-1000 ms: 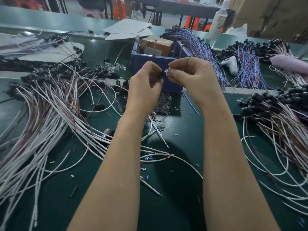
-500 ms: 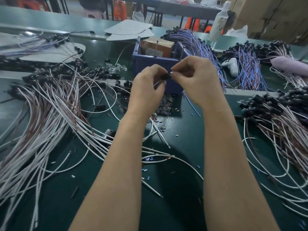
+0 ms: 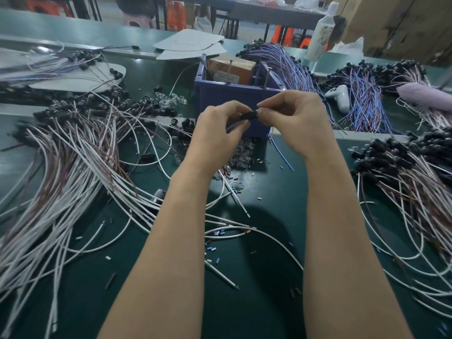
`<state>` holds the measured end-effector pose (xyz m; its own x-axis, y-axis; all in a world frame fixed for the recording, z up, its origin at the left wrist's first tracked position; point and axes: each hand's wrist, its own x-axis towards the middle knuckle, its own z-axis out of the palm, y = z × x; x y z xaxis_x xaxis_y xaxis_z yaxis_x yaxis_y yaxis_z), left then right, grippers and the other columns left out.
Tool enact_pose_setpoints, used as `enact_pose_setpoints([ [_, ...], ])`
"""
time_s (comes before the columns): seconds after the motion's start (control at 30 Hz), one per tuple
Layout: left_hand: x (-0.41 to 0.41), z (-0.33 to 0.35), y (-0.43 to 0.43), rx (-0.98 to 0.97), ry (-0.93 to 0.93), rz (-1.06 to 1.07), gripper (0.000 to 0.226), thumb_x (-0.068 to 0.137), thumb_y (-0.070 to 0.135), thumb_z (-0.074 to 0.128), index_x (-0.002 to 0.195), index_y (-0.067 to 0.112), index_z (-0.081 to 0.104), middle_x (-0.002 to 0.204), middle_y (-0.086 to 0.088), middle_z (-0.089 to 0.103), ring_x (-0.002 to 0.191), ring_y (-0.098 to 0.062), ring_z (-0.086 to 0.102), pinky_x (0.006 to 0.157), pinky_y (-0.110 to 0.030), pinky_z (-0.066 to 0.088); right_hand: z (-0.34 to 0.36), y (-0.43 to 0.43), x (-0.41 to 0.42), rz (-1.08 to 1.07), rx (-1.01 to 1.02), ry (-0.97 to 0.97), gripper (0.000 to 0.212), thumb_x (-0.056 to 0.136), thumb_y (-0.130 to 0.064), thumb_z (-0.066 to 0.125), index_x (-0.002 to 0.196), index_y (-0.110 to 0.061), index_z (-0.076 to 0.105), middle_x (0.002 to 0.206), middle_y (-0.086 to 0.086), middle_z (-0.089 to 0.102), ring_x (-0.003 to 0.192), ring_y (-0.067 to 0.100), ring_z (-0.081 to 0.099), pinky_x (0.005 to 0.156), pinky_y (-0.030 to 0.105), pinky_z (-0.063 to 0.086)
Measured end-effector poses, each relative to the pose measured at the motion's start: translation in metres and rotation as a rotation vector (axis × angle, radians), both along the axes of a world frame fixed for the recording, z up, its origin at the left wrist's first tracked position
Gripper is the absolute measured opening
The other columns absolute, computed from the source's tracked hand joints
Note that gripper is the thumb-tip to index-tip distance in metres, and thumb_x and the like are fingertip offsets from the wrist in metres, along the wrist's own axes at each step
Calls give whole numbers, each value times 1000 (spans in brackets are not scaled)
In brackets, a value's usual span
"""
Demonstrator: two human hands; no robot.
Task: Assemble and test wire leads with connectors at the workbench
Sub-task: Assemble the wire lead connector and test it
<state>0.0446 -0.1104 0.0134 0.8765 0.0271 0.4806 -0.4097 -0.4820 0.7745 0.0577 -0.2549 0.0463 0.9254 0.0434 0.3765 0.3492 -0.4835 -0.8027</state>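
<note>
Head view: left hand (image 3: 217,133) & right hand (image 3: 300,126) both pinch 1 small black connector (image 3: 249,115) between fingertips, held up in front of the blue bin (image 3: 234,104), above the bench (image 3: 256,302). Risk, as I judge it: the part's tiny & mostly covered by fingers, so a skewed push could bend a pin, or it slips & drops among the scraps (image 3: 212,249) below. Count: 2 hands, 1 connector in hand, 1 bin, 2 white-lead piles (image 3: 73,167) (image 3: 415,192), 2 blue-wire bundles (image 3: 291,64) (image 3: 364,108); single leads too many to count.
</note>
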Motion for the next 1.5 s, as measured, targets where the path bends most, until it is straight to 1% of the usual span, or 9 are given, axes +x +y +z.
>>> enact_pose_setpoints([
  [0.2, 2, 1, -2, 64, 9, 25, 21, 88, 11, 62, 107, 18, 69, 97, -5, 66, 99, -15, 60, 88, -20, 47, -6, 0, 2, 33, 34, 13, 15, 80, -6, 71, 78, -21, 70, 73, 0, 70, 73, 16, 69, 77, 27, 56],
  [0.3, 1, 5, -2, 64, -29, 50, 22, 87, 10, 62, 107, 16, 69, 94, -2, 67, 99, -16, 60, 88, -19, 46, -10, 4, 2, 91, 252, 62, 15, 82, -4, 69, 80, -19, 71, 72, -1, 71, 69, 9, 67, 72, 21, 54],
  [0.4, 1, 5, -2, 11, -29, 57, 21, 88, 10, 62, 107, 13, 69, 96, -2, 70, 90, -7, 62, 83, -9, 45, -17, 10, 4, 160, 550, 162, 12, 87, -4, 64, 84, -13, 71, 71, -4, 71, 67, 5, 65, 68, 15, 51],
  [0.5, 1, 3, 0, -1, -4, 71, 20, 89, 11, 60, 107, 12, 69, 91, 2, 68, 81, 1, 59, 73, 2, 40, -21, 15, 8, 143, 644, 220, 10, 88, -4, 63, 83, -9, 69, 69, -1, 70, 64, 6, 65, 65, 15, 52],
  [0.83, 2, 2, -3, 45, -29, 94, 15, 89, 13, 63, 102, 9, 70, 86, -2, 68, 78, -7, 60, 72, -7, 44, -26, 15, 10, 117, 634, 240, 13, 88, -3, 63, 76, -8, 65, 65, 0, 67, 60, 7, 64, 62, 17, 52],
  [1.0, 2, 3, -3, 32, -4, 90, 13, 89, 14, 62, 100, 12, 69, 77, 8, 62, 70, 6, 56, 64, 1, 39, -25, 17, 11, 109, 652, 256, 10, 88, -6, 64, 78, -8, 66, 68, 2, 68, 61, 7, 64, 62, 16, 52],
  [1.17, 4, 1, 0, 21, 82, 59, 13, 89, 19, 63, 100, 17, 68, 78, 12, 61, 72, 8, 56, 65, 2, 40, -26, 18, 10, 114, 553, 292, 9, 87, -6, 65, 79, -8, 67, 73, 7, 68, 69, 15, 65, 74, 25, 56],
  [1.3, 4, 2, 1, 2, 111, 3, 10, 87, 23, 66, 93, 15, 66, 82, 4, 68, 76, -6, 62, 72, -15, 49, -23, 13, 9, 141, 547, 328, 8, 87, -7, 64, 79, -5, 65, 77, 14, 62, 73, 21, 59, 87, 39, 53],
  [1.5, 3, 3, 0, -29, 124, -31, 10, 86, 22, 67, 92, 13, 66, 82, 2, 70, 79, -10, 66, 79, -24, 53, -21, 9, 8, 182, 672, 348, 13, 89, -3, 60, 77, -5, 65, 65, 1, 66, 56, 6, 57, 63, 17, 52],
])
